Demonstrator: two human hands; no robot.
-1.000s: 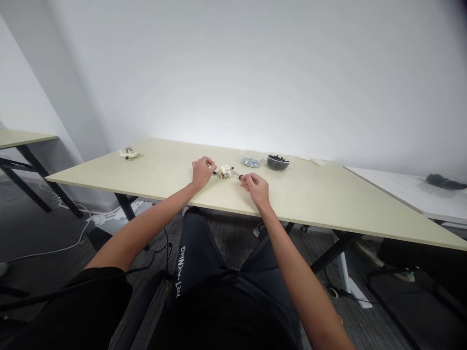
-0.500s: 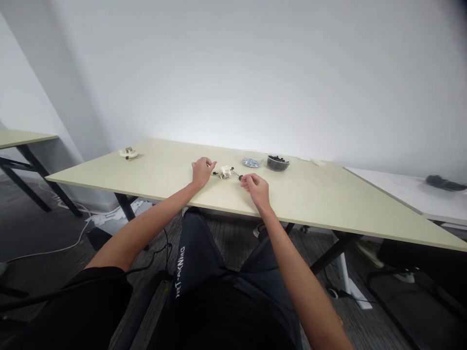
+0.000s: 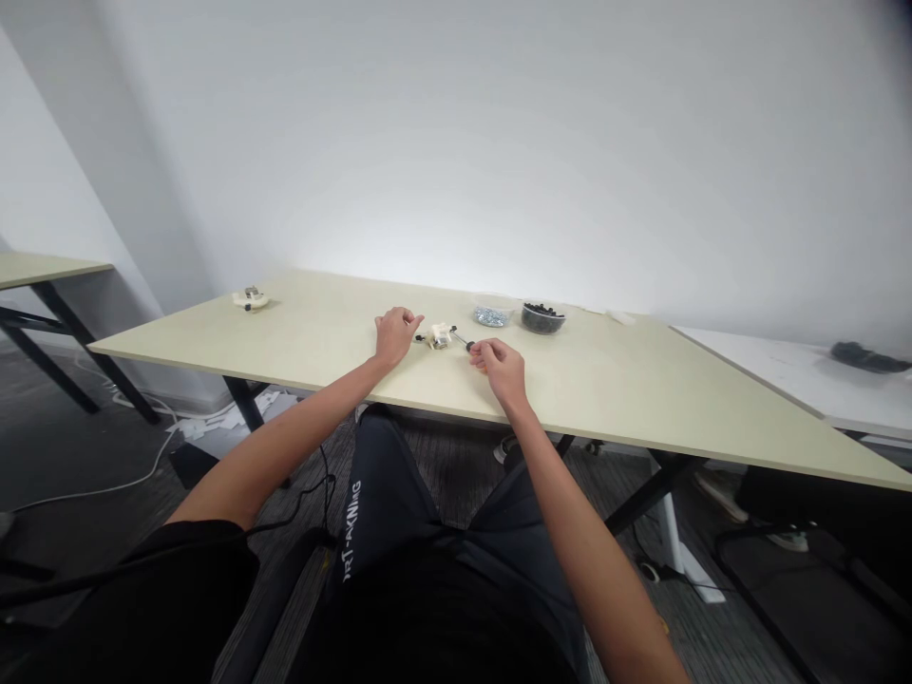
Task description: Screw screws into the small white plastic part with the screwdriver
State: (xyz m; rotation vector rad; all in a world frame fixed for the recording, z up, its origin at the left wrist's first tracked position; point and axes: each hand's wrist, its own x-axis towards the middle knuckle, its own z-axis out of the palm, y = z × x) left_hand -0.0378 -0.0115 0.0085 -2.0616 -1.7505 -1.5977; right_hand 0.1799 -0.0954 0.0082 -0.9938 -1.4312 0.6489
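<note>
My right hand [image 3: 501, 366] is closed around a screwdriver [image 3: 463, 341], whose thin metal shaft points up and left. Its tip meets the black knob-like piece on the right of a small cream-coloured part [image 3: 439, 335] with a shiny metal piece in it. Most of the handle is hidden in my fingers; a bit of orange shows below them. On the other side, my left hand [image 3: 396, 334] is closed with curled fingers, just left of the cream part and near its left black piece. What those fingers grip, if anything, is hidden.
Behind the cream part stand a clear tub of small silvery screws [image 3: 491, 314] and a clear tub of black pieces [image 3: 542, 319]. A similar cream assembly [image 3: 250, 299] lies at the table's left end. A white table [image 3: 769, 375] adjoins on the right, with a dark object [image 3: 865, 358] on it.
</note>
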